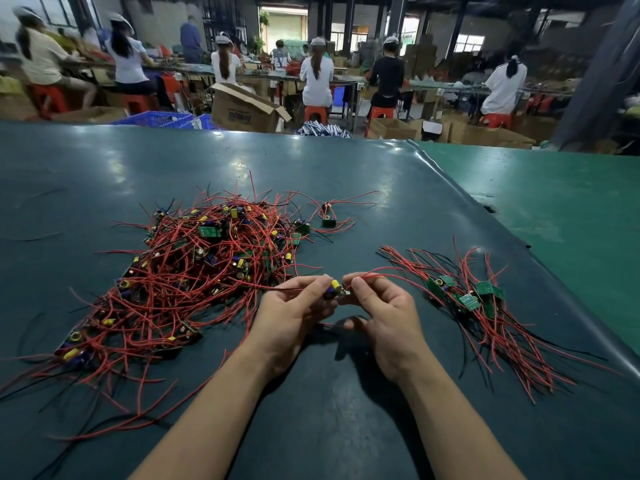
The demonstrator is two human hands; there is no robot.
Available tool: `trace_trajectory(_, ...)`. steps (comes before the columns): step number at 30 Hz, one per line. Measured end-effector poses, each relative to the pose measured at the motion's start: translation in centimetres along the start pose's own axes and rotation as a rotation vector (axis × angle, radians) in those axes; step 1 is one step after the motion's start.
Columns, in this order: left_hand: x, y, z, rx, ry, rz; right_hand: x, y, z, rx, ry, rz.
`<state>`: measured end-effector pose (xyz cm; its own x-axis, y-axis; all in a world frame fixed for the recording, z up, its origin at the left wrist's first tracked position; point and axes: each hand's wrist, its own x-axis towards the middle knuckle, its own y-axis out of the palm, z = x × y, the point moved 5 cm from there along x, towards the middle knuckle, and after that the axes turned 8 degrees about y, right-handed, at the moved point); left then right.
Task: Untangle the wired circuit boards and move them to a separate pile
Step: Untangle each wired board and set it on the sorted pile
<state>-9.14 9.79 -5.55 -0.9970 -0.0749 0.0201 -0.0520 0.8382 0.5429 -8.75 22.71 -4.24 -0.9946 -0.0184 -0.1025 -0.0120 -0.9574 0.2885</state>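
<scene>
Board (pixel 335 289): pinched between left hand (pixel 294 313) and right hand (pixel 381 317). Risk: its red leads, trailing to tangle (pixel 194 271) at nine o'clock, may snag and drag neighbours; sorted pile (pixel 474 299) at three o'clock.

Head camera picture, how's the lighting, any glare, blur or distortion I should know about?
Head view: overhead lights leave pale glare patches on the dark table mat; wide-angle bending curves the far table edge; background workers look soft; the hands cast a shadow below the held board; the tangled pile reads sharp.
</scene>
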Motion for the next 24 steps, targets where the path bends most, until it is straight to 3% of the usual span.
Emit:
trace_trajectory(4, 0.3, -0.2, -0.2, 0.03, 0.113, 0.048, 0.1, -0.5, 0.0, -0.002, 0.021, -0.035)
trace_trajectory(8, 0.2, 0.2, 0.1, 0.09, 0.096, 0.149, 0.0, -0.5, 0.0, -0.015, -0.026, -0.037)
trace_trajectory(13, 0.2, -0.2, -0.1, 0.212, 0.173, 0.079, 0.2, -1.5, 0.3, -0.012, -0.077, -0.201)
trace_trajectory(24, 0.6, -0.5, -0.7, 0.281, 0.262, 0.033, 1.1, -4.6, 0.4, 0.277, -0.068, -0.449)
